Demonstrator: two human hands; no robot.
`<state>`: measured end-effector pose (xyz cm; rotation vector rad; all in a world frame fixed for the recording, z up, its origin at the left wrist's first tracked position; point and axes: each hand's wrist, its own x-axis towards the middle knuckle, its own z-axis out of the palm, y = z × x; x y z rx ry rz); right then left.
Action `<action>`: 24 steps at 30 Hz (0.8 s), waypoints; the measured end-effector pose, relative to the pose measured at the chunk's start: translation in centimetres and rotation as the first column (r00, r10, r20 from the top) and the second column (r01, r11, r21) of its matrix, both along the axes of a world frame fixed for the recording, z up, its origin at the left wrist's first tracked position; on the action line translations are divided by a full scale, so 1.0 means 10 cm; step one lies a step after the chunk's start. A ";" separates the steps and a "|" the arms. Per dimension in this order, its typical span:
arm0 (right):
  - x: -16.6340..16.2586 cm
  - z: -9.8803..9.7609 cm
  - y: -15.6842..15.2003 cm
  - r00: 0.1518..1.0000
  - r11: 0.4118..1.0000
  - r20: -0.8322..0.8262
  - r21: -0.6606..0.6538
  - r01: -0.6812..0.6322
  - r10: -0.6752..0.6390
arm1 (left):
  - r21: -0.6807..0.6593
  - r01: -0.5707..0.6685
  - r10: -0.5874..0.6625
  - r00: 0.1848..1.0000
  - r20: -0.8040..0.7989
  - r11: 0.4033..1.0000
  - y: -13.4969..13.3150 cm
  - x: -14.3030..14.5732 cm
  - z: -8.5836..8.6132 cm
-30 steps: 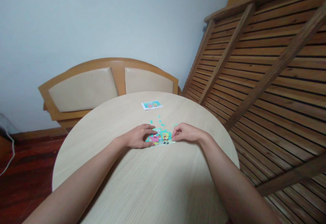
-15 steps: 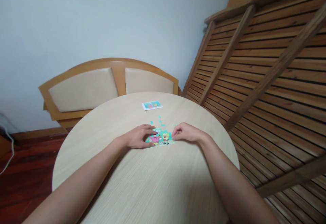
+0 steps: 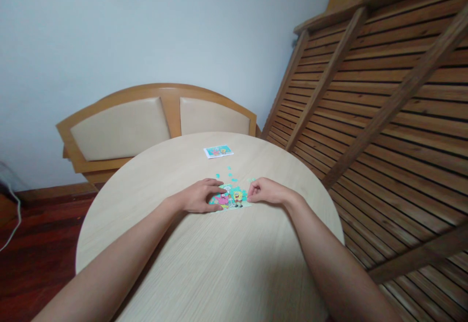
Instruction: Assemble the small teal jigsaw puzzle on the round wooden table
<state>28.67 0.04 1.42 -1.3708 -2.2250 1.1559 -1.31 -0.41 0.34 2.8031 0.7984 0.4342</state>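
A partly assembled jigsaw puzzle [image 3: 239, 197] lies flat on the round table, with a yellow square cartoon figure, a pink one and a turquoise background. Over its left side rests my left hand [image 3: 199, 196], thumb and fingers apart, touching the puzzle and covering that edge. My right hand [image 3: 266, 190] is at the puzzle's right edge, thumb and index finger pinched on a puzzle piece that the fingertips mostly hide. Several loose turquoise puzzle pieces [image 3: 234, 180] lie just beyond the puzzle. Some pale green pieces [image 3: 251, 180] are near my right fingers.
Farther back on the pale round table [image 3: 204, 258] lies a small picture card [image 3: 218, 151] with the same cartoon figures. A padded wooden headboard [image 3: 170, 112] stands behind the table. On the right leans a large slatted wooden frame [image 3: 351, 92].
Almost nothing differs. Both hands keep their places on the puzzle, and the view has shifted very slightly.
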 end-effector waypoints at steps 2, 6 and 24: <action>0.00 0.00 0.00 1.000 1.000 0.014 0.012 0.000 0.000 | 0.001 0.002 -0.002 1.000 0.005 1.000 0.00 0.00 -0.01; 0.01 0.01 0.00 1.000 0.999 0.006 0.030 -0.020 0.020 | -0.002 0.005 -0.005 1.000 0.004 1.000 0.00 -0.01 -0.01; 0.10 -0.27 0.25 0.952 0.823 0.118 0.540 0.176 -0.281 | 0.026 -0.155 0.153 0.987 0.049 0.988 0.18 -0.26 -0.06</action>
